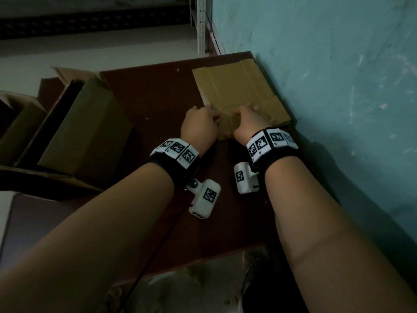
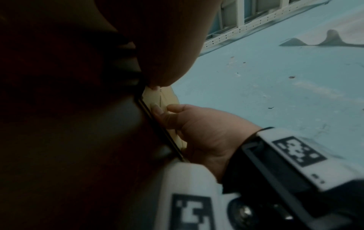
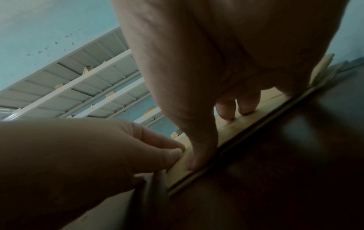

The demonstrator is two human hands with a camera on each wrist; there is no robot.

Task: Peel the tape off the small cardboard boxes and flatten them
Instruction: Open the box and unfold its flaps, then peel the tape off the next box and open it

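Observation:
A flattened cardboard box [image 1: 237, 91] lies on the dark brown table [image 1: 158, 98], close to the wall. Both hands sit at its near edge. My left hand [image 1: 212, 115] is at the near left corner, with its fingers curled and pinching the cardboard edge [image 3: 177, 174]. In the right wrist view the left hand [image 3: 173, 155] has its thumb on top of the sheet. My right hand [image 1: 246, 112] presses down on the cardboard [image 3: 256, 118] with its thumb and fingertips [image 3: 226, 115]. The left wrist view shows the right hand [image 2: 167, 109] with its thumb lying on the sheet [image 2: 151, 96]. No tape can be made out.
Two open cardboard boxes [image 1: 85, 132] [image 1: 18, 127] stand on the left side of the table. A teal wall [image 1: 338, 86] runs along the right edge. A white metal shelf post [image 1: 202, 23] rises behind the table's far corner.

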